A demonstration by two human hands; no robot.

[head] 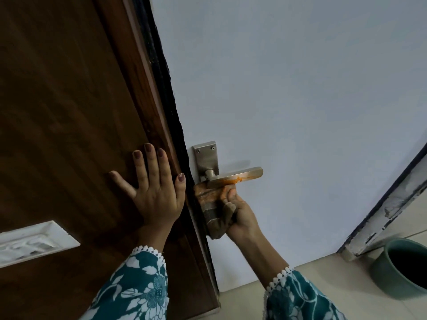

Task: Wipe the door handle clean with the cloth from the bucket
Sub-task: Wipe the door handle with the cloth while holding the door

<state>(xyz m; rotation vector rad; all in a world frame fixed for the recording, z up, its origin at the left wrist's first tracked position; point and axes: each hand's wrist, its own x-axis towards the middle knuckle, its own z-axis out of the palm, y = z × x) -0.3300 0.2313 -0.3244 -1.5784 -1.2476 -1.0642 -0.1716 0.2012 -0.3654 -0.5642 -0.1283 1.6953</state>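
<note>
Nearest the lens, two teal floral sleeves with white scalloped trim [138,289] rise from six o'clock toward a dark brown wooden door frame [69,112] at nine o'clock and a pale blue-grey door [300,88] filling twelve to three. A round dark green bucket [399,271] stands on the floor at four o'clock. The left hand [157,190] lies flat, fingers spread, on the wood, holding nothing, while the right hand [240,215] grips a bunched brownish striped cloth [212,209] pressed up against the underside of the orange-smeared brushed-metal lever handle [233,176] near centre.
</note>
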